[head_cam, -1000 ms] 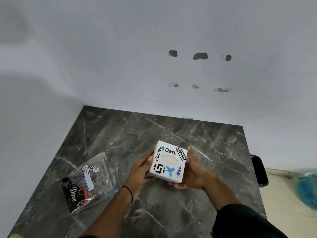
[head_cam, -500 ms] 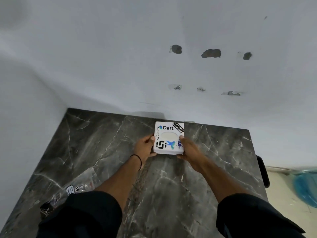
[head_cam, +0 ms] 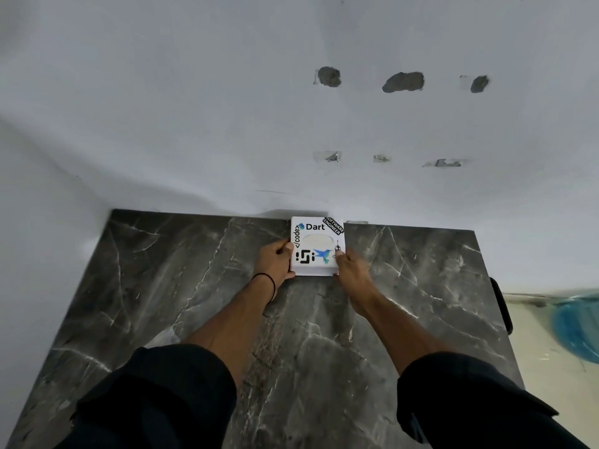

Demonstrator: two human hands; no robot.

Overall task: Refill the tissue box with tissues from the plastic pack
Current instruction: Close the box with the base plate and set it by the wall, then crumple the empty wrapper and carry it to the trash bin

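Note:
The white tissue box (head_cam: 317, 244), covered in stickers and with an oval opening on top, sits at the far edge of the dark marble table (head_cam: 162, 270), right against the white wall. My left hand (head_cam: 275, 259) grips its left side, thumb on the top edge. On the opposite side my right hand (head_cam: 348, 270) holds the box, thumb on its top near the right corner. Both arms reach far forward. The plastic tissue pack is out of sight, hidden behind my left sleeve.
The white wall (head_cam: 291, 124) rises directly behind the table, with several chipped patches. A black chair edge (head_cam: 501, 303) shows past the table's right side, and something blue (head_cam: 577, 325) lies on the floor at the right.
Both hands have carried the tissue box from the middle of the table away from me to the far edge by the wall. The plastic pack has gone out of view.

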